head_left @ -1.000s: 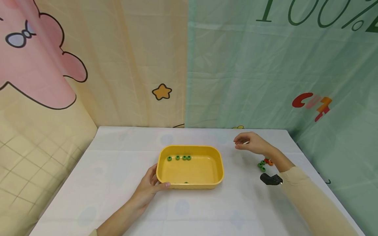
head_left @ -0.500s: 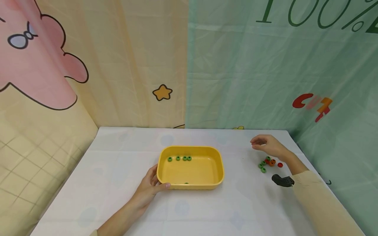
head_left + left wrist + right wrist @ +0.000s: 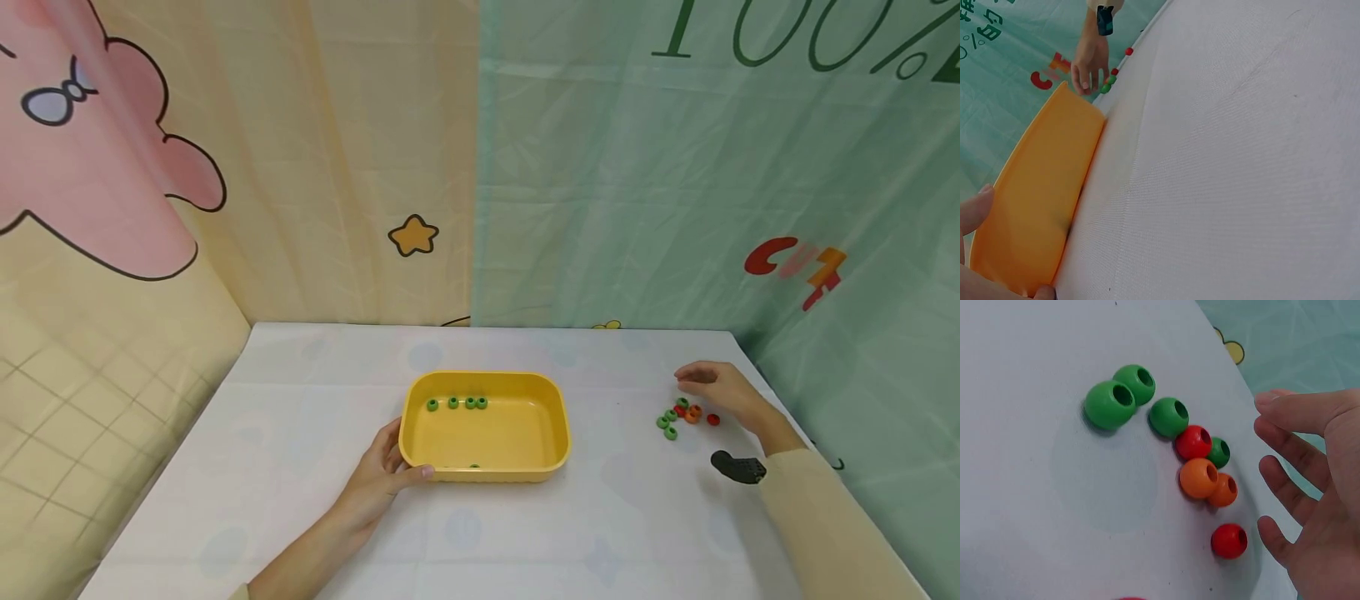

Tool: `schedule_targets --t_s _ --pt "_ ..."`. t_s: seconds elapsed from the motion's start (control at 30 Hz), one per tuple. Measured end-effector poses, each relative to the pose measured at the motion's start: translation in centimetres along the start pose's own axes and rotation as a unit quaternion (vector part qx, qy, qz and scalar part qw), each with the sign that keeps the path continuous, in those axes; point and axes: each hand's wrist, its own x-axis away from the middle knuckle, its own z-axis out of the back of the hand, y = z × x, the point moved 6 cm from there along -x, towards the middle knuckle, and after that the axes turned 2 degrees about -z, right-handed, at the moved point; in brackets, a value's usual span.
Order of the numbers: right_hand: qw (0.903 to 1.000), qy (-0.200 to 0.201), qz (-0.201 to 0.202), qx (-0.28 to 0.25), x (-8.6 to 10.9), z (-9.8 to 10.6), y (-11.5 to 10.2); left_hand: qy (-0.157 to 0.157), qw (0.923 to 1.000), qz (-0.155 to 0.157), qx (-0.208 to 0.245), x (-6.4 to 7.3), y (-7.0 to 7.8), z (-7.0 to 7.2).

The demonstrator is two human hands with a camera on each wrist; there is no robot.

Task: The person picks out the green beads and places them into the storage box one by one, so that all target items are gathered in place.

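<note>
Left hand point(image 3: 377, 479): grips yellow tray point(image 3: 513, 437) at 8 o'clock | right hand point(image 3: 722, 391): fingers loosely curled, empty, near beads point(image 3: 1195, 479), tray's 3 o'clock

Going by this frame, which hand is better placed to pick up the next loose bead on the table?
Probably the right hand: it is close to the loose beads and looks empty in the right wrist view. The left hand grips the yellow tray, farther from them.
</note>
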Motion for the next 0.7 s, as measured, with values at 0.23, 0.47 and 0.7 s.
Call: schedule_targets --t_s 0.23,0.47,0.7 --pt "0.9981 -0.038 -0.048 -0.01 0.9 -0.3 2.4 0.0 1.0 0.001 0.0 0.0 0.0 0.0" --pt "0.9962 -0.063 -0.057 -0.017 0.7 -0.6 2.9 0.0 1.0 0.002 0.001 -0.1 0.1 0.0" --pt "0.9956 -0.07 -0.063 -0.004 0.6 -0.6 3.0 -0.001 1.0 0.003 0.003 0.0 0.1 0.0"
